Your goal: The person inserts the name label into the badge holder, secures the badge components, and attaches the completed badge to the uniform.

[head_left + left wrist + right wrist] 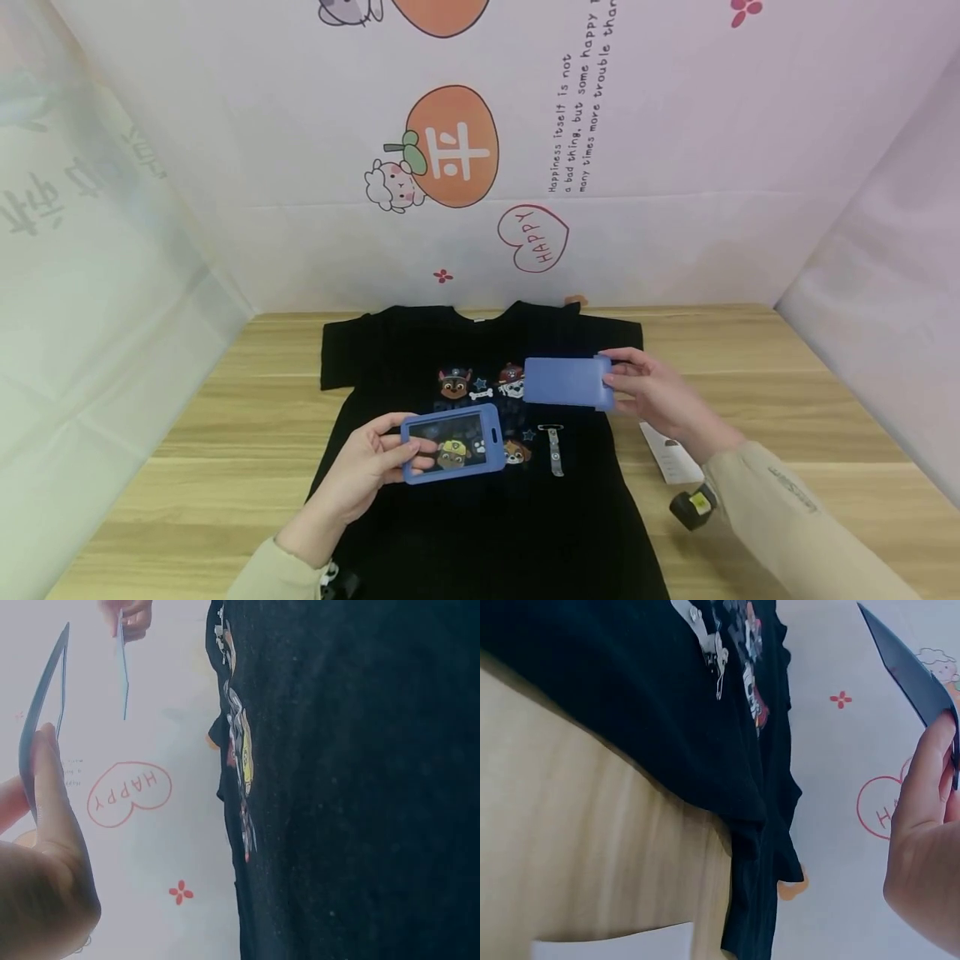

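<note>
Above the printed black T-shirt [495,525], the left hand [375,462] pinches the blue rectangular plastic frame [457,474] by its left edge, the right hand [656,392] the blue plastic panel [562,382] by its right, free room between

The blue frame [491,421], a rounded rectangle with a large window and a short slot by its right end, is held slightly askew in the left hand [367,458] above the black shirt [517,525]. The solid blue panel [564,382], plain and rectangular, a little wider at its right end, is pinched there by the right hand [660,400], farther back and apart from the frame
</note>
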A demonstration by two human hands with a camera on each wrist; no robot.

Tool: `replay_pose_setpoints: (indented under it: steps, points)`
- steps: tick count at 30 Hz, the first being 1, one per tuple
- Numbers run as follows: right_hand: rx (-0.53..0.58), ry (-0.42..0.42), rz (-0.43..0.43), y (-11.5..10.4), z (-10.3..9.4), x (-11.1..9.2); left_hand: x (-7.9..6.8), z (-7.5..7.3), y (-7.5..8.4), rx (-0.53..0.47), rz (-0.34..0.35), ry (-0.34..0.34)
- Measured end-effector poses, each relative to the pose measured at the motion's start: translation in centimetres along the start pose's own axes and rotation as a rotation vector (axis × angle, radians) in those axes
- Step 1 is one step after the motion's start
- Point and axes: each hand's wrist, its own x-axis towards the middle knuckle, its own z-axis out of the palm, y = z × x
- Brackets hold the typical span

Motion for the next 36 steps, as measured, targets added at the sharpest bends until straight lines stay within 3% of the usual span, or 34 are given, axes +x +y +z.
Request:
replay_pose_setpoints:
  steps: [14, 36]
  points:
    - [-0.226, 0.026, 0.084, 0.2, 2.0, 3.7, 0.0, 0.0, -0.3, -0.006, -0.01, 0.002]
    - [-0.341, 0.027, 0.161, 2.2, 2.0, 6.4, 0.2, 0.7, 0.1, 0.014, -0.017, -0.003]
